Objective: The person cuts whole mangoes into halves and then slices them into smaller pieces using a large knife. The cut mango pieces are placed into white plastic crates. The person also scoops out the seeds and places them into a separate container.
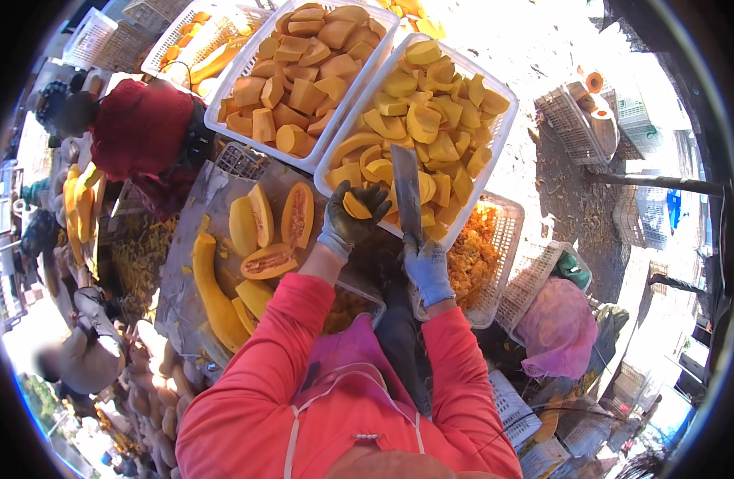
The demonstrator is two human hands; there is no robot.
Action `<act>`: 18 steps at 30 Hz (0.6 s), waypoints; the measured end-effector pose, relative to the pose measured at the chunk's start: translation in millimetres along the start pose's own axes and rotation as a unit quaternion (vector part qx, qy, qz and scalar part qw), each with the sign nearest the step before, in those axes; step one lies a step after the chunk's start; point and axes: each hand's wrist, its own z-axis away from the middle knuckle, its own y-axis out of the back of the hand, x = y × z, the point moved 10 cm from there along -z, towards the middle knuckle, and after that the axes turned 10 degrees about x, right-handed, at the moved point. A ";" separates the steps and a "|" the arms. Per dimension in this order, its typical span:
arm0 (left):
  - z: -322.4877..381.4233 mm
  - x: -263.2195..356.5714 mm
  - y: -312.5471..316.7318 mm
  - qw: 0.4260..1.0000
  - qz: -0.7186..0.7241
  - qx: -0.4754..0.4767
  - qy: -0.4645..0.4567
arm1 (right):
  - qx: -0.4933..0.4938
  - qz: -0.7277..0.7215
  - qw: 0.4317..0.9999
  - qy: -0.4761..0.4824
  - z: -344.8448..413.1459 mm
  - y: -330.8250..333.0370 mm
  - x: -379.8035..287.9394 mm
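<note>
A yellow piece of pumpkin (357,205) rests in my left hand (350,215), which wears a glove with a dark palm. In a blue glove, my right hand (425,266) grips the handle of a cleaver (407,185), its broad blade pointing away from me. Blade and left hand are both at the near edge of a white plastic crate (509,123) heaped with cut pumpkin pieces (424,123). Left of my left arm, halved pumpkins (297,215) show their seed cavities on a board (181,287), beside a long peeled pumpkin (211,287).
A second crate (214,117) of orange chunks adjoins the first. By my right forearm stands a crate (510,239) of pumpkin pulp (475,263). A person in dark red (139,132) is at the left, another person (95,353) below. A pink mesh sack (558,329) lies at right.
</note>
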 end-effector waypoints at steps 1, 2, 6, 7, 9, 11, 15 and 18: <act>-2.7 4.6 0.6 1.000 0.007 -0.007 0.006 | 0.010 -0.011 1.000 0.010 1.5 10.3 -21.1; -4.7 8.6 17.2 1.000 -0.006 0.008 0.011 | -0.010 -0.080 0.997 -0.023 11.4 -0.8 -9.7; -4.1 15.7 66.8 0.993 -0.067 0.099 0.004 | 0.041 -0.182 0.982 -0.034 53.6 7.3 -3.9; -13.1 28.2 73.1 0.993 -0.081 0.090 0.013 | 0.031 -0.176 0.983 -0.051 66.8 5.9 -2.1; -18.5 43.1 41.2 0.988 -0.122 0.095 -0.015 | 0.045 -0.145 0.987 -0.044 91.5 6.6 19.5; 6.4 46.9 -46.0 0.972 -0.177 0.123 -0.093 | 0.059 -0.135 0.989 -0.036 111.3 11.6 36.9; 45.3 52.1 -255.5 0.935 -0.284 -0.047 -0.209 | 0.044 -0.156 0.984 -0.068 126.0 13.3 46.3; 54.0 63.4 -282.0 0.891 -0.365 -0.045 -0.267 | 0.004 -0.159 0.982 -0.102 118.6 1.2 62.7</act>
